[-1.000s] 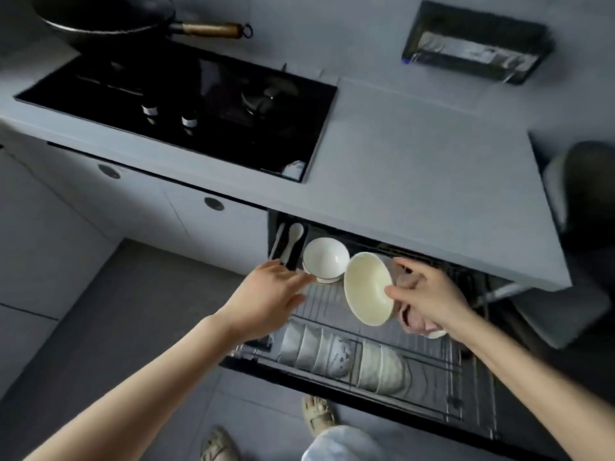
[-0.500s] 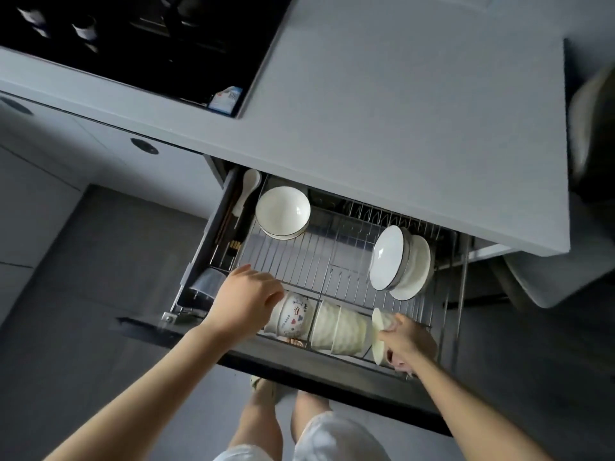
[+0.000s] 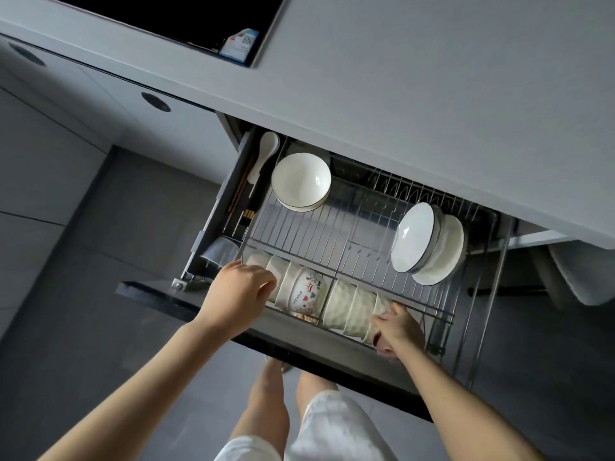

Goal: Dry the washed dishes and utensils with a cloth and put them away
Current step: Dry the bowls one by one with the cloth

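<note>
A wire dish rack [image 3: 332, 234] sits in a pulled-out drawer under the counter. Along its front row, bowls lie on their sides: white ones at the left, a printed bowl [image 3: 304, 291], then ribbed cream bowls [image 3: 349, 307]. My left hand [image 3: 238, 292] curls over the leftmost white bowls [image 3: 276, 271]. My right hand [image 3: 399, 331] grips the last cream bowl [image 3: 377, 312] at the right end of the row. A pinkish cloth [image 3: 382, 348] is bunched under its palm.
A white bowl [image 3: 301, 181] stands at the rack's back left and two upright bowls [image 3: 422, 242] at the right. A side tray holds a white spoon [image 3: 266, 151] and chopsticks [image 3: 241, 197]. The grey counter [image 3: 416, 78] overhangs the drawer. The dark drawer front [image 3: 159, 294] is near my legs.
The view has dropped closer to the drawer. My right hand has brought the cream bowl down from above the rack and set it against the end of the front row. My left hand now rests on the leftmost bowls.
</note>
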The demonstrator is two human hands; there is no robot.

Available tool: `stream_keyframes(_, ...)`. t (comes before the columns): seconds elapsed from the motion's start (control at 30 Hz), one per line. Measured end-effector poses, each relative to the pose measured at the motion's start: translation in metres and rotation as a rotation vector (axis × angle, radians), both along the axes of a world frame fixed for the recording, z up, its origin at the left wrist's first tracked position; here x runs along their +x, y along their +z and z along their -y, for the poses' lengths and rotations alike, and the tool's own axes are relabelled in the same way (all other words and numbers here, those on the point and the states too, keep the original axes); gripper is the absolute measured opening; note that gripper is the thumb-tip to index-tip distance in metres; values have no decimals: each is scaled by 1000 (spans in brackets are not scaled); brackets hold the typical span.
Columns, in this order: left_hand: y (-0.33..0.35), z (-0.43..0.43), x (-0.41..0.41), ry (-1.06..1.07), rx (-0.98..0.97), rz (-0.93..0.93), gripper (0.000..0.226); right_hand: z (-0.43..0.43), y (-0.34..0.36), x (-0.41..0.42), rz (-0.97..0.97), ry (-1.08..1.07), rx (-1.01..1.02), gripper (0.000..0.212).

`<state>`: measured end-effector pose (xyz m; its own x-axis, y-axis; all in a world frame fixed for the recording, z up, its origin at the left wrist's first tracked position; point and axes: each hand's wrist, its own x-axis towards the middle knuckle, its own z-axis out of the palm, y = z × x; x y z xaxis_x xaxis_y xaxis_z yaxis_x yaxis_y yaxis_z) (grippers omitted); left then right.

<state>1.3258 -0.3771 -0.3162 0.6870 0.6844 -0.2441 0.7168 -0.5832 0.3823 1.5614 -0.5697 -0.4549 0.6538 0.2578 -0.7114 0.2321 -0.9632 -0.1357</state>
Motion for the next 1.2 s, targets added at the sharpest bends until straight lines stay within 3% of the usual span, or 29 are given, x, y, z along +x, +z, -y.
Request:
stream_keyframes(0.2, 33, 0, -4, 59, -50, 37, 12, -50, 68, -8, 101, 213, 156, 39)
stream_keyframes(0.37, 67, -12, -21, 281, -249, 76, 32, -136, 164, -43, -337, 240, 553, 36)
stream_keyframes(0.5, 91, -36, -62, 717, -728, 508, 49, -197, 232, -97, -663, 349, 756, 37)
stream_keyframes(0.63, 123, -53, -123, 869, -894, 932, 49, -253, 283, -170, -939, 486, 808, 37)
stream_keyframes(0.77, 153, -64, -205, 967, -795, 1224, 44, -302, 316, -260, -1159, 626, 771, 36)
stream_keyframes(0.93, 180, -80, -333, 1224, -339, 1372, 20, -342, 335, -411, -1160, 764, 836, 38)
stream_keyframes(1.0, 195, -86, -392, 1272, -188, 1409, 12, -355, 339, -476, -1292, 745, 799, 40)
stream_keyframes(1.13, 227, -91, -514, 1251, -37, 1327, 23, -393, 343, -592, -1747, 365, 496, 67)
stream_keyframes(1.2, 241, -93, -572, 1221, -29, 1129, 26, -410, 341, -649, -1739, 316, 363, 95)
